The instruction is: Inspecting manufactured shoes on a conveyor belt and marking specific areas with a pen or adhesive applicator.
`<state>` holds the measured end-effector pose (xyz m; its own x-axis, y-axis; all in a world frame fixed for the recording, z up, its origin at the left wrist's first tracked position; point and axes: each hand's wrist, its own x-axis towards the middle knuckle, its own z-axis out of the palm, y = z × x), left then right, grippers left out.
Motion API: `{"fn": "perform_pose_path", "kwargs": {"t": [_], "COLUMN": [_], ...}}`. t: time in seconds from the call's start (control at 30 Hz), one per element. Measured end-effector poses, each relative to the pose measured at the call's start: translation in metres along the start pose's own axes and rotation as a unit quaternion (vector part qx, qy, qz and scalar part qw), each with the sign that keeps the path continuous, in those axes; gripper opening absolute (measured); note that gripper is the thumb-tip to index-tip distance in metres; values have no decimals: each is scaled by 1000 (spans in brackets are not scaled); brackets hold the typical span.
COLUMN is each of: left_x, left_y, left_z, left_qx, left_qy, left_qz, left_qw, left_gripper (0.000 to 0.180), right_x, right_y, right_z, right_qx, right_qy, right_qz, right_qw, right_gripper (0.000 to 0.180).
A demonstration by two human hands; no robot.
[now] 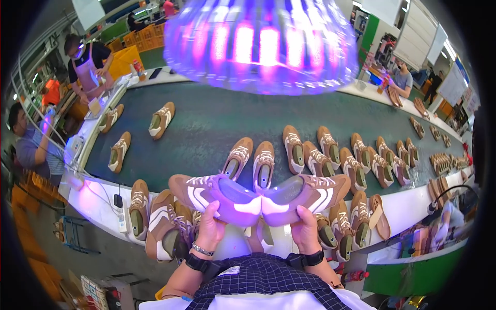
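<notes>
My left hand (210, 230) is closed round the underside of a brown sneaker (194, 192) with white stripes and white laces. In my right hand (306, 231) is a matching brown sneaker (330, 188). Both are held up before me with toes pointing outward and their white heels meeting in the middle. Purple light falls on them, and their dark insoles show. Just beyond stand two more sneakers, one left (238, 155) and one right (264, 161), on the green belt (206, 111). My fingers under the soles are mostly hidden.
A glowing purple lamp (258, 49) hangs over the belt. Many sneakers (356, 173) crowd the right side; others (138, 204) rest on the white ledge (95, 206) at left. A loose sole (381, 219) lies on the right ledge. Co-workers (88, 62) stand around the belt.
</notes>
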<state>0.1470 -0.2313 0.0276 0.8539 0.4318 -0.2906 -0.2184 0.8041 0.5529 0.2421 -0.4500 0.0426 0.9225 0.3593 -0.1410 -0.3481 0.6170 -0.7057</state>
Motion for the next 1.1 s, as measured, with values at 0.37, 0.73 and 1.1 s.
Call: {"fn": "perform_pose_path", "kwargs": {"t": [0.37,0.73,1.1], "left_x": [71,154,241], "left_y": [74,91,-5], "left_z": [-63,-105,-50], "left_qx": [-60,98,707], "left_qy": [-83,361,75], "left_qz": [-11,111,-44], "left_qw": [995,921,702], "left_gripper": [50,24,82], "right_x": [46,272,85], "right_y": [27,135,44], "right_z": [17,101,-58], "right_qx": [97,-307,-454], "right_qy": [-184,-48,13], "right_qz": [287,83,37], "right_qw": [935,947,890], "right_gripper": [65,47,19]}}
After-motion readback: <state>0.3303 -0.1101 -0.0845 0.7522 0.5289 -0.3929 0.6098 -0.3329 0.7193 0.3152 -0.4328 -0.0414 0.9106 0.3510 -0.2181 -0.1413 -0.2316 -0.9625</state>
